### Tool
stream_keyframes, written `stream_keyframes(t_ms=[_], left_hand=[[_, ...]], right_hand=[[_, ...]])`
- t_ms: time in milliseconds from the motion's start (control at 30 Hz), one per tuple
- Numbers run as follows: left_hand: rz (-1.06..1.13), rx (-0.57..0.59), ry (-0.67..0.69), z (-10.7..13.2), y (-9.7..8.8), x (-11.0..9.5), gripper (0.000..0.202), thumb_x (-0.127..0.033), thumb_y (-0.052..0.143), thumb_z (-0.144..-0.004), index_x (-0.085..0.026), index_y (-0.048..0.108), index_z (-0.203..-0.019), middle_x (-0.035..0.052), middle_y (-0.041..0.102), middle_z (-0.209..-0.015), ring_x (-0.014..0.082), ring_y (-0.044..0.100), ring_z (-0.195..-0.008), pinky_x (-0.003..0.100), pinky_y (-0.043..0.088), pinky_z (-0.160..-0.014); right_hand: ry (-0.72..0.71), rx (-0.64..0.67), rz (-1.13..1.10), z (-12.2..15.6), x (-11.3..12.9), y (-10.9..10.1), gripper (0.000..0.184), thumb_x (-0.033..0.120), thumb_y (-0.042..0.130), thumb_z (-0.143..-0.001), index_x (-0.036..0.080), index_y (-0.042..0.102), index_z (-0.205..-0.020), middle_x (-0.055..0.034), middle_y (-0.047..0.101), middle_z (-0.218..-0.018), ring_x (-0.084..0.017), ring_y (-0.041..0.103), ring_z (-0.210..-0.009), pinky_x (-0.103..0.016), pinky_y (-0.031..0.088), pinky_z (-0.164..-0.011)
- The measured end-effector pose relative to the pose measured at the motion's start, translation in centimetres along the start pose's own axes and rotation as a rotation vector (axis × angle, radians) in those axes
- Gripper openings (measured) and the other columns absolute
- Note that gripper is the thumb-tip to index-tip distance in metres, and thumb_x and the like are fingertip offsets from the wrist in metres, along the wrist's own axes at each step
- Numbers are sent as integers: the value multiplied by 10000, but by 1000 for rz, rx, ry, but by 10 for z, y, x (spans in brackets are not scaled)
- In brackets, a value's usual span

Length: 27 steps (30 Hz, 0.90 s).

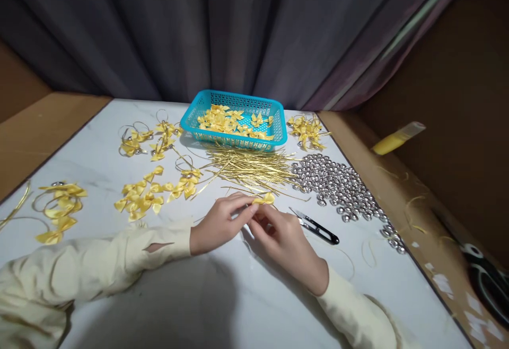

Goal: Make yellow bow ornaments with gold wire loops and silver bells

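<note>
My left hand (218, 223) and my right hand (284, 240) meet at the middle of the white table (222, 296). Both pinch a small yellow ribbon bow (264, 199) held between their fingertips. Just beyond the hands lies a pile of thin gold cords (250, 167). Black thread snips (316, 227) lie on the table right beside my right hand. Both arms wear cream sleeves.
A turquoise basket (234, 138) with several yellow bows stands at the back. Silver bells (342, 187) spread to the right. Finished bows with loops (149, 139) and loose bows (143, 198) lie to the left. A yellow tube (397, 138) and black scissors (487, 280) rest on the brown ledge.
</note>
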State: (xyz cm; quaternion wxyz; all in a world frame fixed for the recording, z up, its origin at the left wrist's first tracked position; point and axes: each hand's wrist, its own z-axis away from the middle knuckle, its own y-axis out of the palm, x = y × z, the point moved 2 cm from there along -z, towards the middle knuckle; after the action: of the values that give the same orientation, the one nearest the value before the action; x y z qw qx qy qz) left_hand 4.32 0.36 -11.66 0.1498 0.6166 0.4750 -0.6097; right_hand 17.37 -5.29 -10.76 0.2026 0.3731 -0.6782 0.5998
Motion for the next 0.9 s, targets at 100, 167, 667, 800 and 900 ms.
stream_keyframes(t_ms=[100,167,667,800,900], left_hand=[[33,-12,-75,-1,-1,0,212,-257,441,-886,-141,601,-809,26,596,-745,141,537,-723,239,429,-666],[92,-1,-118,-2,-2,-1,215,-268,441,-884,-144,593,-795,19,596,-740,139,535,-720,233,417,-659],[301,212,-111,-1,-3,1,290,-310,446,-865,-140,553,-655,20,556,-652,141,522,-663,258,408,-662],[296,223,-129,-2,-3,-3,286,-320,454,-866,-138,557,-671,15,547,-648,139,516,-664,255,408,-653],[286,226,-131,-2,-2,-4,290,-325,458,-876,-133,565,-687,12,549,-651,133,519,-659,247,412,-650]], right_hand=[[7,-6,-89,0,6,-7,137,202,492,-866,161,552,-749,17,576,-597,-82,491,-486,-185,360,-490],[14,-149,-72,-1,6,-18,230,219,458,-894,166,533,-683,22,539,-562,-81,462,-475,-195,345,-493],[60,47,-141,-13,-5,-20,363,339,397,-929,177,408,-604,41,399,-563,-95,390,-545,-213,313,-531],[93,59,-200,-13,-8,-17,374,375,401,-925,173,436,-613,39,417,-562,-93,398,-541,-211,314,-531],[149,60,-280,-12,-9,-16,370,413,423,-910,171,462,-634,42,434,-565,-92,408,-537,-209,321,-531]])
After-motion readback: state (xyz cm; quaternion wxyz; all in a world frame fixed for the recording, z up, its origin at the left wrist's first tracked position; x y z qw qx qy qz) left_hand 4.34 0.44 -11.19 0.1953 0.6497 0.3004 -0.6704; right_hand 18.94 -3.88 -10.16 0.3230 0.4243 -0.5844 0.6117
